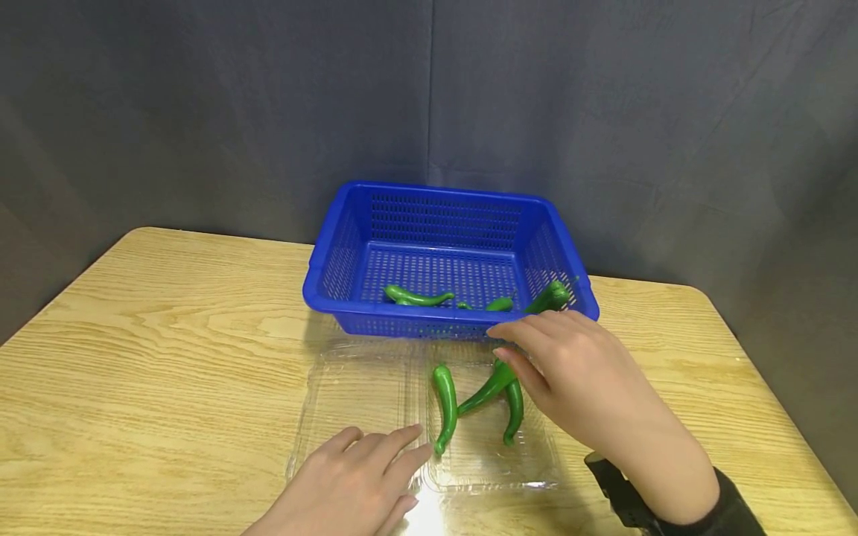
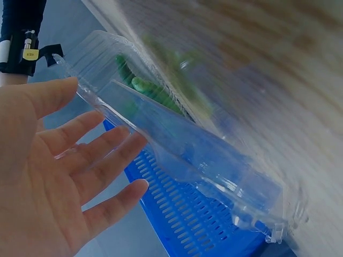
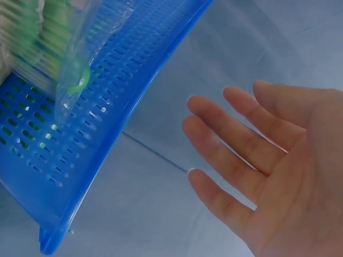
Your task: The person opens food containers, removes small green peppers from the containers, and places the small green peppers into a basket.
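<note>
An open clear plastic clamshell [image 1: 355, 394] lies on the table in front of a blue perforated basket [image 1: 436, 318]. Its right half holds three green peppers [image 1: 445, 406]; its left half is bare. More green peppers [image 1: 415, 298] lie in the basket. My left hand [image 1: 395, 454] rests flat near the clamshell's middle fold with straight fingers, close to the nearest pepper. My right hand [image 1: 529, 350] hovers over the right half, fingers extended and holding nothing, just in front of the basket's front wall. In the wrist views the left hand [image 2: 69, 155] and the right hand [image 3: 252, 155] both show open palms.
The wooden table [image 1: 167, 335] stretches wide to the left, and its right edge lies close to my right arm. A grey curtain [image 1: 603, 112] hangs behind the basket. A dark wrist strap [image 1: 620, 487] sits on my right forearm.
</note>
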Motion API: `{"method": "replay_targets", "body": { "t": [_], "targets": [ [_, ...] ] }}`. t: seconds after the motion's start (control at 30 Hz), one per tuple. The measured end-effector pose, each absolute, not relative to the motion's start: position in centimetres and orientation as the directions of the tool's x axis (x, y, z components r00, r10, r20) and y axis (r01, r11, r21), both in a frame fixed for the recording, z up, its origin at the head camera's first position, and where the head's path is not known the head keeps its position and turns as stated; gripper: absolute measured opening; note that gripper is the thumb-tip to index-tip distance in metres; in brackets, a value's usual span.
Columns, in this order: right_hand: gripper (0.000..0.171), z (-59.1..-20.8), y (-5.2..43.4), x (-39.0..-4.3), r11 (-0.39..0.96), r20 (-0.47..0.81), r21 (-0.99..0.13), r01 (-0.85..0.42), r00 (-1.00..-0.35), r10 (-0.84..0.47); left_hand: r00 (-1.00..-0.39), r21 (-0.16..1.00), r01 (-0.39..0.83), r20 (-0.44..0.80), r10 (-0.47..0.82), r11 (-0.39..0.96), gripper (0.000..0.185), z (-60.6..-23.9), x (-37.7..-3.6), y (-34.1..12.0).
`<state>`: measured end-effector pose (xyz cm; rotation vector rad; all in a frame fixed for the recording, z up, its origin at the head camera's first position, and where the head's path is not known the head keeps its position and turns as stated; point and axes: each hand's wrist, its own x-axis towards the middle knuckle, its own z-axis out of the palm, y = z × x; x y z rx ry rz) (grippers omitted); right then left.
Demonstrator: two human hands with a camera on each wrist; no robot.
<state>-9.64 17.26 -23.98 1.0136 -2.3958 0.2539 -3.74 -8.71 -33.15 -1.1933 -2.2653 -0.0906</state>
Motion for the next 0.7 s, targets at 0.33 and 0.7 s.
{"method": "replay_targets", "body": {
  "t": [0.33, 0.7],
  "targets": [
    [0.019, -24.25, 16.85, -9.43, 0.676, 0.510, 0.020, -0.737, -0.574, -0.641, -0.485, -0.157, 0.774, 0.475, 0.734, 0.613, 0.043, -33.06, -3.52, -8.77],
    [0.017, -24.61, 16.66, -9.32, 0.666, 0.498, 0.007, -0.745, -0.575, -0.649, -0.517, -0.159, 0.767, 0.423, 0.744, 0.622, 0.041, -33.00, -3.36, -8.82]
  ]
}}
